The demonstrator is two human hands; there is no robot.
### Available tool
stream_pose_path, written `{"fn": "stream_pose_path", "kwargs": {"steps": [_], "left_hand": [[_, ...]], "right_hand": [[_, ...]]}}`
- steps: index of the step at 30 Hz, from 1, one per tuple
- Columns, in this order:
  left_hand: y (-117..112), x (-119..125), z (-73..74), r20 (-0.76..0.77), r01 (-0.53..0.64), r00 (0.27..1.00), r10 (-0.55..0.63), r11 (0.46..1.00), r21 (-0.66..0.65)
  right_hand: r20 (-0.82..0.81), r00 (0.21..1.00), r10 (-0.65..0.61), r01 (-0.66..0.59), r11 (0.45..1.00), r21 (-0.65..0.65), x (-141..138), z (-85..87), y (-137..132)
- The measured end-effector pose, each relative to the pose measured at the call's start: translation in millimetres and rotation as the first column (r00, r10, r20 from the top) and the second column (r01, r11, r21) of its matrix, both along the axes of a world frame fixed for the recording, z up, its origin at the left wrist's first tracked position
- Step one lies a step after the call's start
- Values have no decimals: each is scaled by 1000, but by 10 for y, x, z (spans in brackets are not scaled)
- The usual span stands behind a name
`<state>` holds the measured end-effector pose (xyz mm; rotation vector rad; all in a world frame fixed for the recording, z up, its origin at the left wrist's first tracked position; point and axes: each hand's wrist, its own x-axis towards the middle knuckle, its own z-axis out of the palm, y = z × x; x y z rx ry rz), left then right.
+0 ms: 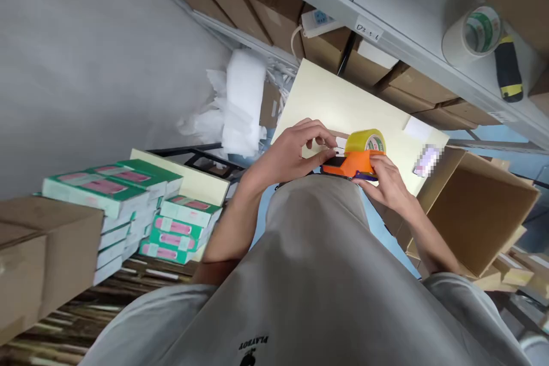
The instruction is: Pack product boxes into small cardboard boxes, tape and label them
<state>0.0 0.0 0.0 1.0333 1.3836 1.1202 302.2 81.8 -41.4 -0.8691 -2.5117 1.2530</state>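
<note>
An orange tape dispenser (352, 163) with a roll of yellow packing tape (359, 140) is held low in front of my body. My right hand (391, 182) is closed around its right end, thumb below and fingers on top. At the dispenser's left, black end is my left hand (295, 151), its fingers curled and thumb and fingertips close together. Whatever those fingertips pinch is too small to make out. Under the hands lies a cream-coloured board or tabletop (313, 94).
On the shelf (412, 23) above are a white tape roll (472, 34) and a black-and-yellow cutter (509, 71). An open cardboard box (476, 211) stands right. Green-and-white boxes (98, 183) are stacked left, beside a brown carton (47, 257). White foam wrap (244, 100) stands behind.
</note>
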Motion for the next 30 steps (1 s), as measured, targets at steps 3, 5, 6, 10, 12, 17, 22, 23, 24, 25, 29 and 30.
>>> {"fn": "stream_pose_path", "kwargs": {"steps": [3, 5, 6, 10, 12, 17, 22, 23, 24, 25, 29, 30], "left_hand": [[-23, 159, -67, -10, -5, 1000, 4, 999, -38], [-52, 267, -129, -26, 24, 999, -26, 999, -46], [-71, 319, -163, -30, 38, 999, -40, 998, -47], [-165, 528, -290, -27, 17, 999, -19, 998, -68], [-214, 630, -353, -45, -35, 998, 31, 996, -85], [-338, 827, -569, -94, -150, 986, 137, 977, -154], [-425, 925, -836, 12, -187, 981, 195, 955, -228], [-432, 917, -886, 42, -191, 977, 208, 951, -243], [-436, 894, -936, 61, -210, 971, 233, 944, -255], [-438, 853, -986, 68, -247, 959, 274, 932, -265], [-440, 577, -1219, 76, -421, 878, 473, 836, -352], [-437, 507, -1288, 95, -424, 865, 493, 817, -390]], "right_hand": [[14, 997, 82, -82, 997, -13, 134, -74, 123], [9, 992, 123, -123, 992, -14, 223, -123, 177], [5, 990, 141, -141, 990, -16, 266, -146, 195], [22, 983, 182, -181, 982, -47, 407, -217, 226], [49, 981, 189, -186, 980, -69, 453, -242, 229], [99, 966, 238, -222, 963, -154, 481, -270, 227], [184, 935, 305, -243, 924, -296, 442, -214, 284], [215, 917, 336, -256, 909, -330, 441, -194, 316], [247, 896, 369, -268, 892, -363, 446, -170, 359], [279, 873, 400, -276, 877, -393, 455, -144, 410], [359, 819, 448, -244, 837, -489, 477, -34, 678], [365, 819, 442, -219, 830, -513, 463, -17, 746]]}}
